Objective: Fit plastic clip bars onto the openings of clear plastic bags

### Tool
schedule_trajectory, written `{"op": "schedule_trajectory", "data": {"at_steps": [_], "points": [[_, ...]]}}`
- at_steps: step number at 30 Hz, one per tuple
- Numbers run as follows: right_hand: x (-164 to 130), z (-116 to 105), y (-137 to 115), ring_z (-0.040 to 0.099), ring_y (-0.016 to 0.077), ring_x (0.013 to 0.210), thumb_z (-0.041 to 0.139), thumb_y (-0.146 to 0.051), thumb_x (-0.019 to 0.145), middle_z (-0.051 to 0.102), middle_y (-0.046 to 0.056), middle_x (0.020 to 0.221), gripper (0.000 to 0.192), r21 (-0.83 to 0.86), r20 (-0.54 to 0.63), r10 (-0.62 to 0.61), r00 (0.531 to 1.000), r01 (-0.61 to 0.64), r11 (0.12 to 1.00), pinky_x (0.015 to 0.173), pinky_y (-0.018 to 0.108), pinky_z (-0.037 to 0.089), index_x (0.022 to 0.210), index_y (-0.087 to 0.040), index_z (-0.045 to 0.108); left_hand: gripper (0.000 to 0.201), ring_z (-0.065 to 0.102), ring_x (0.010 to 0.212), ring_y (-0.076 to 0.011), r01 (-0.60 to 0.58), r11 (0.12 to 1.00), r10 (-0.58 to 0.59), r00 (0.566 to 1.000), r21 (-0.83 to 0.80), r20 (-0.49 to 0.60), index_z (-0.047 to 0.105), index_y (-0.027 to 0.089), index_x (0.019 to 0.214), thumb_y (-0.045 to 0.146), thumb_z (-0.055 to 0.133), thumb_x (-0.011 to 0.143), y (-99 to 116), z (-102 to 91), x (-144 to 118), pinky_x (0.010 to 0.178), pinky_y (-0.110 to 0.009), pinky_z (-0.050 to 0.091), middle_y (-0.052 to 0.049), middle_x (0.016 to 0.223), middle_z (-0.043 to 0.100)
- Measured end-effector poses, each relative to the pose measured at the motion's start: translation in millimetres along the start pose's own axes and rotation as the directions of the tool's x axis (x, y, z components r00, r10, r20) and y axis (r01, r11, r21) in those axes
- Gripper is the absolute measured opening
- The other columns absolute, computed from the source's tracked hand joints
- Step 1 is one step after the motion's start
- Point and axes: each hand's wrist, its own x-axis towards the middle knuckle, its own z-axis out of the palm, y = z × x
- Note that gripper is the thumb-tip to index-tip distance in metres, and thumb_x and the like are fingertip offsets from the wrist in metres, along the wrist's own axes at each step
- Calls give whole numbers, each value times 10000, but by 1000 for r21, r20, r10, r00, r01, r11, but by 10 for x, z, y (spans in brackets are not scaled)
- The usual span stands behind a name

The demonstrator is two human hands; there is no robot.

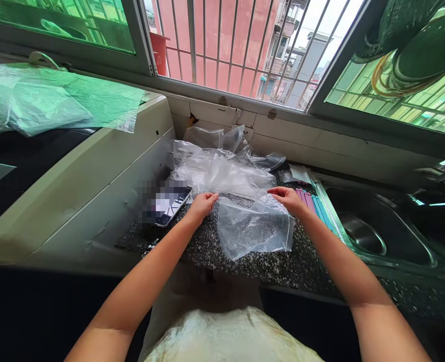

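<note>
A clear plastic bag (253,227) lies flat on the speckled granite counter (267,266) in front of me. My right hand (288,198) pinches the bag's top right edge. At the bag's top left, my left hand (201,205) rests with fingers curled; whether it grips the edge I cannot tell. Just behind both hands sits a heap of more clear plastic bags (222,168).
A phone (170,205) lies on the counter left of my left hand. Pink and blue strips (315,207) lie by the steel sink (373,231) at right. A white appliance (75,186) with plastic sheets (45,103) stands at left. A barred window (237,45) is behind.
</note>
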Motion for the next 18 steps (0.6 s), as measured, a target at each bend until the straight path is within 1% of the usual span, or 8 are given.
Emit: {"op": "schedule_trajectory", "data": {"at_steps": [6, 10, 14, 18], "points": [[-21, 25, -28, 559, 124, 575, 659, -345, 595, 674, 32, 676, 252, 35, 50, -5, 999, 4, 999, 518, 238, 425, 737, -138, 687, 181, 275, 385, -43, -52, 999, 51, 998, -10, -26, 558, 135, 598, 308, 610, 585, -63, 30, 14, 414, -198, 194, 88, 404, 374], [-82, -17, -38, 552, 118, 566, 663, -334, 602, 673, 29, 694, 242, 64, 78, 34, 996, -39, 997, 513, 235, 421, 758, -150, 684, 177, 341, 435, -70, -102, 994, 101, 995, -36, -25, 572, 143, 558, 313, 616, 539, -101, 21, 21, 462, -219, 256, 80, 392, 381], [-110, -51, -15, 564, 133, 608, 684, -385, 596, 672, 35, 717, 270, 36, 63, 5, 998, -7, 999, 550, 253, 435, 746, -160, 676, 172, 384, 473, -87, -132, 989, 130, 991, -66, -34, 580, 149, 550, 316, 614, 528, -121, 23, 25, 497, -229, 287, 71, 398, 400], [-80, -33, 5, 538, 131, 594, 689, -451, 585, 645, 28, 669, 314, -10, 32, -36, 999, 36, 999, 551, 259, 420, 699, -161, 653, 170, 379, 471, -84, -138, 986, 135, 990, -92, -33, 577, 151, 544, 315, 618, 525, -131, 33, 27, 497, -227, 282, 69, 404, 411]]}}
